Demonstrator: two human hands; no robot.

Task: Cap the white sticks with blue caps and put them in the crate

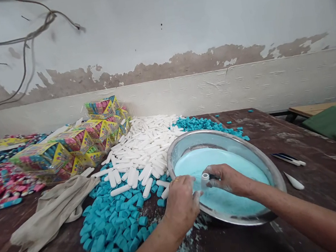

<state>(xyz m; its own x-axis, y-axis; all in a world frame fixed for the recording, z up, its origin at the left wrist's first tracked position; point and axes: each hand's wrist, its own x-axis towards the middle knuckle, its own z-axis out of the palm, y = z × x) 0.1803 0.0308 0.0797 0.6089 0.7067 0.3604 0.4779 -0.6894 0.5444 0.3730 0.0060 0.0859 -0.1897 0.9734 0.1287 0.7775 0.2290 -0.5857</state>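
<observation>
A wide metal basin [274, 170] holds pale blue material. Over its near left part, my right hand [227, 179] pinches a small whitish tube-like piece [205, 179] with an open round top, held upright. My left hand [183, 197] is at the basin's left rim, its fingers curled close to the piece; what they hold, if anything, is hidden. White tubes [148, 144] are heaped left of and behind the basin. Blue caps [115, 221] lie in a pile at the front left, and more blue pieces [204, 124] lie behind the basin.
Packed boxes [78, 140] of colourful items stand at the back left, beside loose pink and blue pieces [7, 182]. A beige cloth [56, 207] lies at the left. Right of the basin are a dark-and-white tool [288, 159] and a white pointed piece [294, 181].
</observation>
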